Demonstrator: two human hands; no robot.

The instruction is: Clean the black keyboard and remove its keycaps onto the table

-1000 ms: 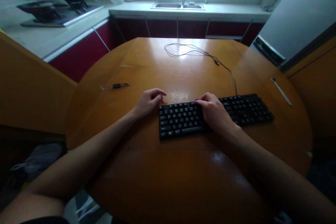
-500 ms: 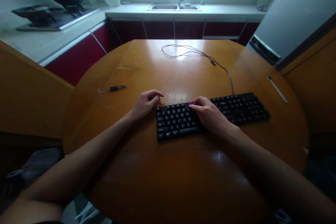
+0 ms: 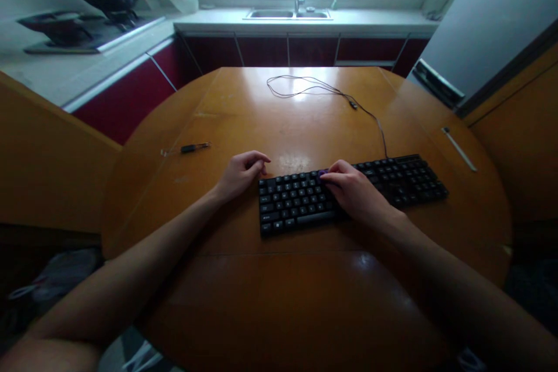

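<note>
A black keyboard (image 3: 300, 203) lies slightly slanted on the wooden table. Over its middle, my right hand (image 3: 355, 189) is closed in a pinch on a small purple thing (image 3: 323, 174), mostly covered by the fingers, at the upper rows of keys. What kind of thing it is, I cannot make out. My left hand (image 3: 241, 174) rests on the table just off the keyboard's upper left corner, its fingers loosely bent and apart, with nothing seen in them.
The keyboard's cable (image 3: 375, 118) runs back to a loose coil on the table (image 3: 244, 110). A small dark-handled tool (image 3: 188, 149) lies to the left, and a thin pale stick with a dark end (image 3: 460, 150) to the right. Beyond are a counter, a sink (image 3: 272, 14) and a stove (image 3: 93, 35).
My right hand has slid a little to the right along the upper keys, and more of the purple thing shows. My left hand has stayed in place. The view has shifted slightly.
</note>
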